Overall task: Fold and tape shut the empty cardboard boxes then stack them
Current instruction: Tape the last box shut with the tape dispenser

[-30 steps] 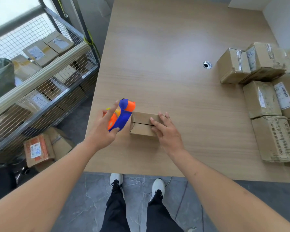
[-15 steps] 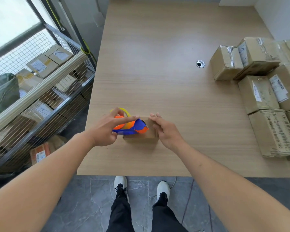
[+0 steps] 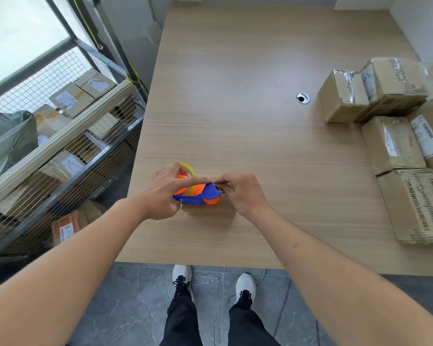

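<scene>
Where the wooden table (image 3: 248, 83) fills most of the head view, its near edge runs above a grey tiled floor (image 3: 125, 308) on which two white shoes (image 3: 182, 274) and dark trouser legs stand.

Wire-mesh cage (image 3: 68, 136), left of the table: holds labelled cardboard parcels on several levels; more parcels lie on the floor beneath it.

Taped boxes (image 3: 398, 146), right side of the table: a cluster of sealed cartons with shipping labels, touching one another, some resting on others, well apart from the hands.

Small cardboard box (image 3: 210, 209), near the table's front edge, left of centre: only its near side shows clearly; the top is largely hidden under the dispenser and both hands.

Tape dispenser (image 3: 200, 193), blue body with orange parts and a yellowish roll: lies across the top of the small box.

Left hand (image 3: 165, 193): fingers curled round the dispenser, index finger stretched along its top.

Right hand (image 3: 240, 191): fingers bent, tips pinching at the dispenser's right end over the box top; exactly what they pinch cannot be told.

Cable grommet (image 3: 303, 98): round metal fitting set in the tabletop, just beside the far boxes.
</scene>
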